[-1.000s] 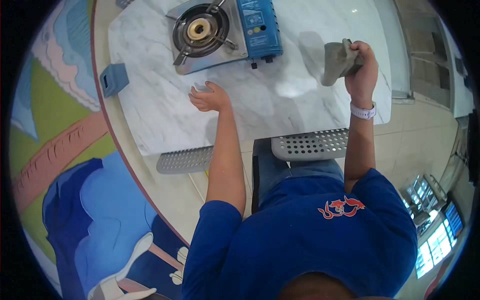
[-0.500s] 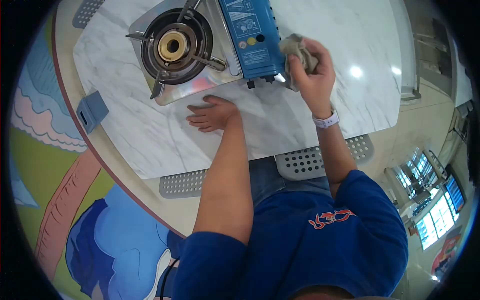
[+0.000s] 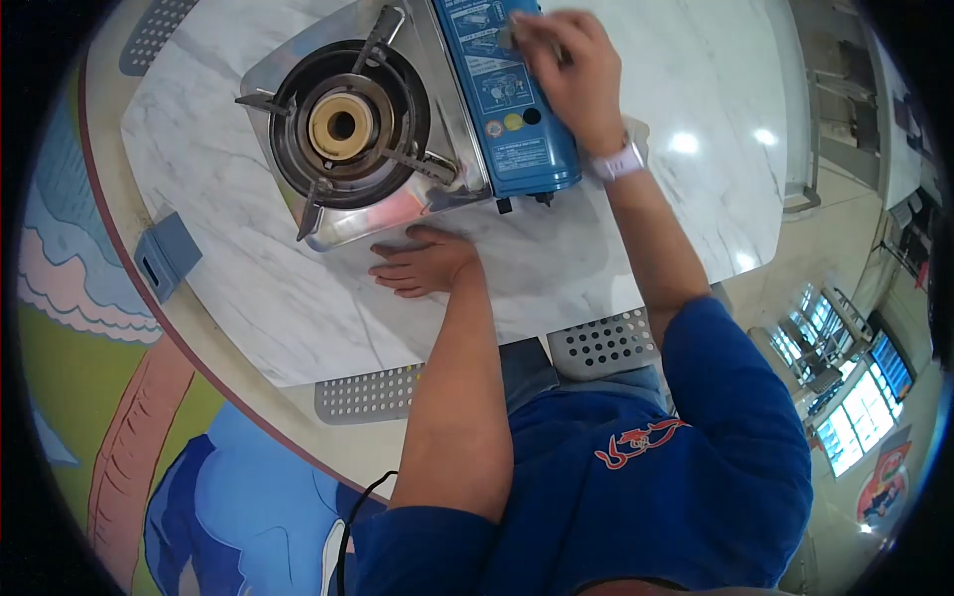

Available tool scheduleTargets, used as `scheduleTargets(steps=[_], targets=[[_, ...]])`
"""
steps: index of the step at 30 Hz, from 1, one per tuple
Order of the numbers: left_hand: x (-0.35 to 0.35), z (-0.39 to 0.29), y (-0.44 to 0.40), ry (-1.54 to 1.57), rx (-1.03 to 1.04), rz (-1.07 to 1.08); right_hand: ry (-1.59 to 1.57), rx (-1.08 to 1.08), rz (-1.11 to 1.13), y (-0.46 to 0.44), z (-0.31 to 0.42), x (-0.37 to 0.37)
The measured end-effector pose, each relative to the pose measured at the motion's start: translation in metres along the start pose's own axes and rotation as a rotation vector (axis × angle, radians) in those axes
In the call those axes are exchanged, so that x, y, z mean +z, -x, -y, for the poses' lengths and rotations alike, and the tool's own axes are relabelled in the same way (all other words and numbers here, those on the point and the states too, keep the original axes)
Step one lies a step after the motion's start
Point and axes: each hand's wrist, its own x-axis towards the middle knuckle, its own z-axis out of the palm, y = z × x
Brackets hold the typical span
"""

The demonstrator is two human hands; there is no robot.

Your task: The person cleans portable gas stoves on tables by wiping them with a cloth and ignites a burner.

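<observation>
A portable gas stove [image 3: 467, 139] with a round black burner pan stands on a marble-patterned table [image 3: 229, 298]. My left hand [image 3: 427, 263] lies flat on the tabletop just below the stove's near edge, fingers spread. Over the stove's blue lid [image 3: 519, 159], near its far right side, my right hand [image 3: 576, 74] is closed with bent fingers, slightly blurred. A small grey-green bit shows at its fingertips; what it is I cannot make out. Partly hidden behind my right wrist is a beige patch [image 3: 640, 133], possibly cloth.
A grey-blue box [image 3: 167, 256] with a slot sits at the table's left edge. Grey perforated seats [image 3: 602, 346] show under the near edge. A painted mural [image 3: 119, 427] fills the left side, and a metal frame [image 3: 817, 149] stands at the right.
My right hand has moved from beside the stove's knob end up over the blue lid. The crumpled grey cloth it held no longer shows clearly. My left hand stays put; the camera view shifted.
</observation>
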Motion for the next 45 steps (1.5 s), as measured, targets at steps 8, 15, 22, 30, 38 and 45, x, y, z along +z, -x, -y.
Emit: scheduleTargets(steps=[8,15,22,30,38,45], targets=[[0.002,0.001,-0.001,-0.026,0.016,-0.003,-0.081,-0.068,-0.033,-0.078,-0.018,0.031],[-0.002,0.001,-0.002,0.005,0.004,0.024,-0.024,0.017,0.101,-0.024,-0.005,0.001],[-0.008,-0.002,-0.002,0.012,0.006,0.021,-0.134,0.247,0.092,0.091,0.025,-0.048],[-0.005,-0.001,-0.003,0.018,0.003,0.005,-0.198,0.394,0.086,0.092,0.021,-0.054],[-0.003,-0.001,-0.002,-0.038,-0.008,-0.026,-0.061,0.208,-0.139,0.034,-0.025,-0.012],[0.002,0.001,-0.004,-0.017,-0.004,-0.007,-0.457,0.621,-0.207,0.012,-0.064,-0.031]])
